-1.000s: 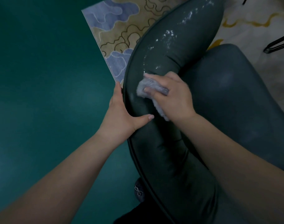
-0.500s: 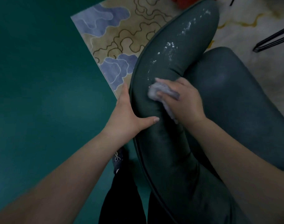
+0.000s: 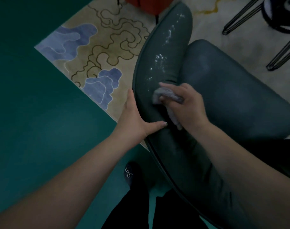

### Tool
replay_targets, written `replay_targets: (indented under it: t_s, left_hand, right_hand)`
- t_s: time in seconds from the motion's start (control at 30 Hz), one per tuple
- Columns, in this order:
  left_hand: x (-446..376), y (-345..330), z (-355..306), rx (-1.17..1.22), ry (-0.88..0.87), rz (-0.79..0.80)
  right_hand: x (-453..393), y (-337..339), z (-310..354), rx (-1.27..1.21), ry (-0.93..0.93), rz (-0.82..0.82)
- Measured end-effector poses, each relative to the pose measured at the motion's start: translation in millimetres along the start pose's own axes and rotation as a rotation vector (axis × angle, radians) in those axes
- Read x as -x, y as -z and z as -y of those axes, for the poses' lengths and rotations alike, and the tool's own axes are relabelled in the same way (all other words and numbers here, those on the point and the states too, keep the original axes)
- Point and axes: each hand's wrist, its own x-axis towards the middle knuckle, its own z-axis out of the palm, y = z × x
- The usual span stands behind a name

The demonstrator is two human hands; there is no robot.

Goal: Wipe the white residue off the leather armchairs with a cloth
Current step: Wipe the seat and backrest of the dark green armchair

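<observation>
A dark green leather armchair (image 3: 231, 90) fills the right half of the view, its curved backrest (image 3: 157, 47) running up the middle. White residue (image 3: 160, 58) speckles the backrest's upper part. My right hand (image 3: 187, 104) grips a grey cloth (image 3: 165, 96) and presses it on the backrest just below the residue. My left hand (image 3: 134, 119) rests on the backrest's outer edge, fingers straight along its side and thumb across the top.
A beige rug (image 3: 108, 47) with blue patches lies on the teal floor (image 3: 33, 113). Black metal chair legs (image 3: 256, 22) stand at top right, an orange object (image 3: 146, 4) at top centre. My slipper (image 3: 129, 174) is below the backrest.
The view has shifted, so more of the rug and backrest shows. My right hand with the cloth has slid up the backrest toward the residue; my left hand keeps its hold.
</observation>
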Motion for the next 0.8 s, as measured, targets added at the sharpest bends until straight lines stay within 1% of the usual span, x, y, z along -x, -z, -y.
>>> replay_targets:
  t_s: [0.03, 0.07, 0.1, 0.2, 0.27, 0.33, 0.4, 0.43, 0.53, 0.57, 0.63, 0.67, 0.73, 0.77, 0.8]
  left_hand:
    - [-1, 1, 1, -0.006, -0.013, 0.008]
    - [-2, 2, 1, -0.008, -0.023, 0.017]
    - [-3, 4, 1, -0.006, -0.029, 0.028]
    - [-4, 10, 2, -0.009, -0.044, 0.053]
    - [-6, 11, 1, -0.004, -0.038, 0.067]
    - [-9, 10, 2, 0.015, -0.033, 0.067]
    - [-9, 10, 2, 0.008, -0.016, 0.063]
    - [-10, 11, 2, 0.009, -0.005, 0.066]
    - [-12, 15, 0, -0.001, 0.018, 0.080]
    - [-13, 17, -1, -0.013, 0.023, 0.081]
    - [-18, 18, -3, -0.032, 0.026, 0.089]
    - [-21, 19, -3, -0.043, 0.027, 0.095]
    - [-23, 18, -3, -0.060, 0.032, 0.099]
    - [-24, 18, -2, -0.059, 0.037, 0.098]
    - [-24, 18, -2, -0.055, 0.042, 0.098]
  right_hand:
    - [-1, -7, 3, 0.012, 0.064, 0.025]
    - [-4, -8, 3, 0.035, 0.087, 0.040]
    - [-9, -6, -1, 0.066, 0.066, 0.026]
    - [-18, 12, -14, 0.093, -0.088, -0.054]
    - [-19, 9, -13, 0.037, -0.108, -0.077]
    - [-22, -7, 0, -0.014, -0.004, -0.053]
    - [-28, -18, 6, 0.039, 0.113, -0.002]
    - [-33, -16, 4, 0.063, 0.108, -0.007]
    - [-44, 3, -11, 0.063, -0.048, -0.092]
    - [-45, 5, -14, 0.061, -0.066, -0.109]
    - [-44, -1, -6, 0.016, -0.020, -0.077]
    - [-42, -9, 1, 0.002, 0.046, -0.038]
    - [-41, -18, 7, 0.055, 0.173, 0.023]
    - [-45, -17, 7, 0.080, 0.167, 0.014]
    - [-51, -13, 4, 0.075, 0.114, -0.017]
